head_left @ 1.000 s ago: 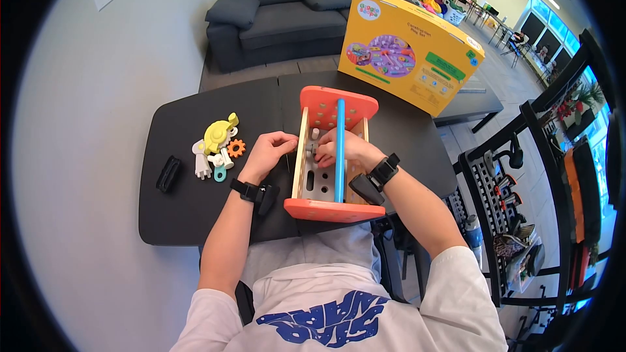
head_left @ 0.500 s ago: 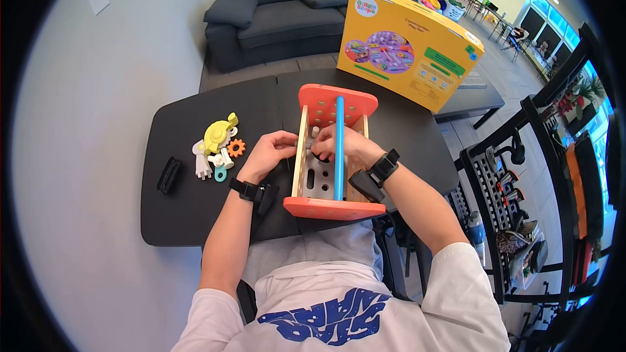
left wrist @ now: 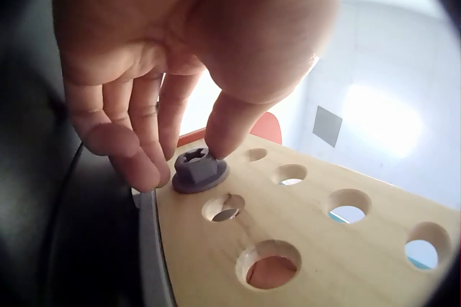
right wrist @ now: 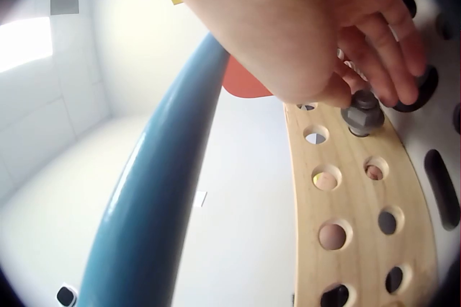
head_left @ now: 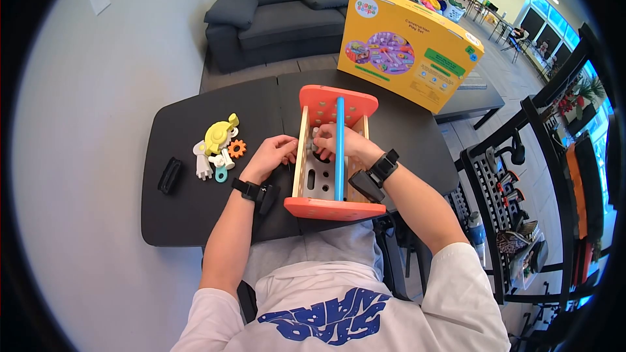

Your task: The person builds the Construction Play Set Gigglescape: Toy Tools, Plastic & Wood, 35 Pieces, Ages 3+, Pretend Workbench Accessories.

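Note:
A toy toolbox with red ends (head_left: pixel 334 208), a blue bar handle (head_left: pixel 340 150) and pierced wooden side panels (left wrist: pixel 338 249) stands before me. My left hand (head_left: pixel 275 155) is at the outer face of the left panel. Its thumb and fingers pinch a grey bolt head (left wrist: pixel 199 170), hexagonal with a flange and a cross-shaped recess, set against the wood. My right hand (head_left: pixel 349 143) reaches inside, under the bar. Between its thumb and fingertips is a grey hex nut (right wrist: pixel 362 118) on the bolt's end, at the panel's inner face.
Left on the black table (head_left: pixel 176 215) lie a yellow toy piece (head_left: pixel 217 135), an orange gear (head_left: pixel 237 148), a teal piece (head_left: pixel 221 174) and a black case (head_left: pixel 171 176). A yellow box (head_left: pixel 407 52) stands behind the toolbox. A black shelf rack (head_left: pixel 495 189) is at right.
My right hand has shifted slightly within the toolbox, its fingers now gathered higher along the left panel. The left hand stays by that panel, its fingers slightly more bent. The toolbox has not moved.

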A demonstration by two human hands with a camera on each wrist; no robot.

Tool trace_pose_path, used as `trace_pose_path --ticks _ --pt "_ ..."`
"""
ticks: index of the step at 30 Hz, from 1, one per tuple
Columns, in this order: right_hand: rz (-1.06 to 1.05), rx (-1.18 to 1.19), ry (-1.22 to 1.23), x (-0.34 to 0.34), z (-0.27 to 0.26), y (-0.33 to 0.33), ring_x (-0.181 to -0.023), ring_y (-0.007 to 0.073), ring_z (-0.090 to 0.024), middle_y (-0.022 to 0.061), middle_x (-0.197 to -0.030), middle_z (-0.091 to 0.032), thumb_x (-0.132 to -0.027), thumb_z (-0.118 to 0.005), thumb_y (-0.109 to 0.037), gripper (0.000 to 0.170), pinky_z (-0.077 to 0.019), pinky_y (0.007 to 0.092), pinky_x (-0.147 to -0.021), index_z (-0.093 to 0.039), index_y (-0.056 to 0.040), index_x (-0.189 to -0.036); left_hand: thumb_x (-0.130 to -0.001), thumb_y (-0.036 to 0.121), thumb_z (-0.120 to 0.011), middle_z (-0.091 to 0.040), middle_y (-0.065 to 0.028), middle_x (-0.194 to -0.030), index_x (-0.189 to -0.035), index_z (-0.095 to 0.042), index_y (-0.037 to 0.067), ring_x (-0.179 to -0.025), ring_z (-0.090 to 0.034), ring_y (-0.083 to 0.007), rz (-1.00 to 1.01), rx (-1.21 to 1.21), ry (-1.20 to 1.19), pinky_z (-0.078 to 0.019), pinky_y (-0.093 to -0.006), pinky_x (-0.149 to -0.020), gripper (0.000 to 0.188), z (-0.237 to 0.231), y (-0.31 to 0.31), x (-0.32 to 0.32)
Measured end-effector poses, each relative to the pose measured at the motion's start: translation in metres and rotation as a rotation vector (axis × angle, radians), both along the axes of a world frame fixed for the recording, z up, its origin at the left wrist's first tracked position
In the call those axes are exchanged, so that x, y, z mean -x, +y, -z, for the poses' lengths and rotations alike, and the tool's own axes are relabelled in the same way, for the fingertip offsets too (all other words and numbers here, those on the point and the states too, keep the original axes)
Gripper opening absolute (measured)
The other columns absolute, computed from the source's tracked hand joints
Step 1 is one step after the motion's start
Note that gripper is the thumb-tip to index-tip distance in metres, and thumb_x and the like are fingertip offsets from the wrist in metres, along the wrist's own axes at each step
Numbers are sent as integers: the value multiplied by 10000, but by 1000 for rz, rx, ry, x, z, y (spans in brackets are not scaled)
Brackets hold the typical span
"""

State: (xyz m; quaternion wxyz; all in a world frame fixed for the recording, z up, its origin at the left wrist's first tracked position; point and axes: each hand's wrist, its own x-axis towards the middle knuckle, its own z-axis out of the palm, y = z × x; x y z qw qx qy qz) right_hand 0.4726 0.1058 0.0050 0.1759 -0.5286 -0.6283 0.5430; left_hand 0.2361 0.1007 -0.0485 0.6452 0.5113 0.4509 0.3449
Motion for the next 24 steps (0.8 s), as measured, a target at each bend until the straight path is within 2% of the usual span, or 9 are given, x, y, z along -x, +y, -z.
trace_pose_path --ticks 3,5,8,11,12,14,18,20,24 --pt "9 22 -13 1 -1 1 -852 160 -710 72 -955 -713 -991 -640 -276 279 -563 278 -690 -683 -9 -1063 -980 124 -669 -714 -58 -984 -1149 -670 -17 -888 -665 -123 42 -29 -2 -529 -264 -803 220 -4 -3 0" --pt "-87 4 -49 -1 -1 2 -866 162 -710 75 -959 -722 -977 -648 -297 326 -564 284 -701 -711 8 -1074 -971 103 -672 -716 -57 -976 -1125 -676 -19 -882 -662 -119 54 -176 -34 -527 -262 -806 197 -16 -10 -2" --pt "-149 -39 -144 -2 -3 2 -873 166 -712 88 -966 -731 -958 -671 -307 354 -567 293 -710 -721 17 -1091 -951 66 -685 -720 -62 -981 -1104 -678 -18 -890 -662 -119 50 -242 -46 -530 -268 -827 175 -10 -7 -2" --pt "-157 -54 -137 0 -2 3 -866 162 -716 93 -960 -732 -977 -648 -292 344 -568 285 -695 -697 15 -1123 -936 40 -698 -722 -70 -1005 -1085 -679 -9 -920 -670 -125 14 -222 -50 -534 -276 -863 157 -3 1 2" --pt "-155 -54 -137 1 -1 2 -866 162 -716 93 -960 -732 -977 -648 -292 344 -568 285 -695 -697 15 -1123 -936 40 -698 -722 -70 -1005 -1085 -679 -9 -920 -670 -125 16 -222 -50 -534 -276 -863 157 0 2 2" --pt "8 -16 -29 3 2 1 -858 160 -721 94 -956 -732 -998 -619 -275 320 -570 274 -681 -663 10 -1137 -942 62 -701 -720 -67 -997 -1084 -672 -10 -912 -669 -121 -28 -249 -122 -532 -265 -845 162 1 0 -1" --pt "-19 -31 -34 2 1 1 -843 156 -724 92 -950 -732 -1021 -582 -267 296 -569 264 -668 -634 3 -1131 -968 118 -686 -717 -59 -961 -1070 -667 -13 -887 -667 -119 -74 -276 -90 -527 -253 -811 167 1 -3 -6" --pt "-46 -62 -6 2 4 3 -824 155 -723 88 -951 -731 -1002 -604 -276 280 -569 272 -666 -645 -8 -1074 -982 141 -665 -716 -57 -956 -1092 -660 -17 -867 -663 -118 -53 -90 -57 -519 -246 -780 193 0 -2 -5" --pt "-78 -74 -8 -1 6 5 -797 147 -714 82 -922 -732 -965 -649 -289 305 -564 276 -657 -678 -3 -1067 -975 129 -661 -716 -60 -979 -1110 -660 -16 -872 -667 -120 30 -1 20 -516 -248 -771 198 -2 0 -2"
